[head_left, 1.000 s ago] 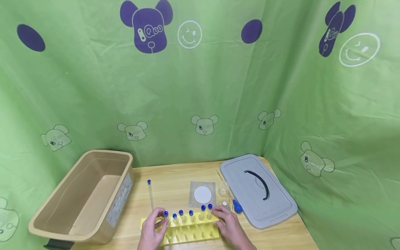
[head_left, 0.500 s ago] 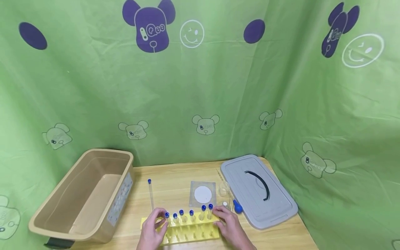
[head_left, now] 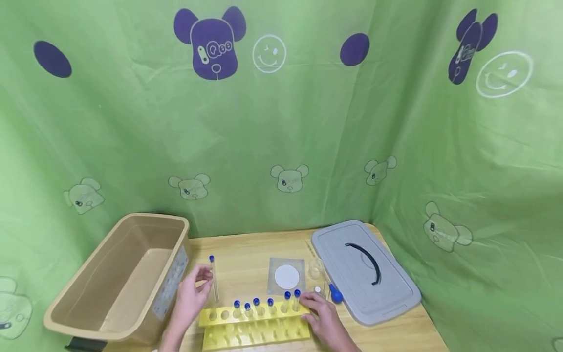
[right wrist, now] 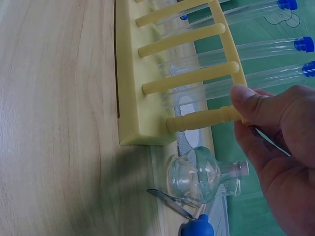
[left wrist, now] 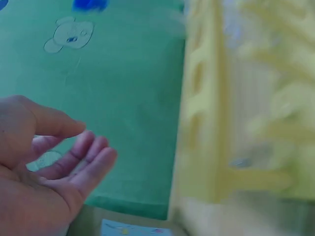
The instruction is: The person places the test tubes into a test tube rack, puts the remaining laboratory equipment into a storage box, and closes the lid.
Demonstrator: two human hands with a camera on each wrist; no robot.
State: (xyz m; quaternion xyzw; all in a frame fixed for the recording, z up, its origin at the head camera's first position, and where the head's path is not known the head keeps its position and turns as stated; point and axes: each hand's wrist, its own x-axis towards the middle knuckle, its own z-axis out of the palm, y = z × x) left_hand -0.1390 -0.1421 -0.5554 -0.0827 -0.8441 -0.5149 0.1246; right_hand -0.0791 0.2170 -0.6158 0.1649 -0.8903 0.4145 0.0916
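A yellow test tube rack stands at the table's front, holding several clear test tubes with blue caps; the holes at its left end have no tubes. My right hand pinches the right end of the rack's top bar between thumb and fingers, as the right wrist view confirms. Left of the rack, my left hand is off it, fingers gently curved with nothing between them in the left wrist view. Just past those fingertips, a capped test tube lies on the wooden table.
A brown bin stands at the left, and a grey lid with a black handle lies at the right. Behind the rack are a grey mesh square with a white disc, a glass flask, tweezers and a blue rubber bulb.
My left hand has let go of the leftmost racked tube and moved left and away, toward the tube lying on the table. My right hand stays at the rack's end.
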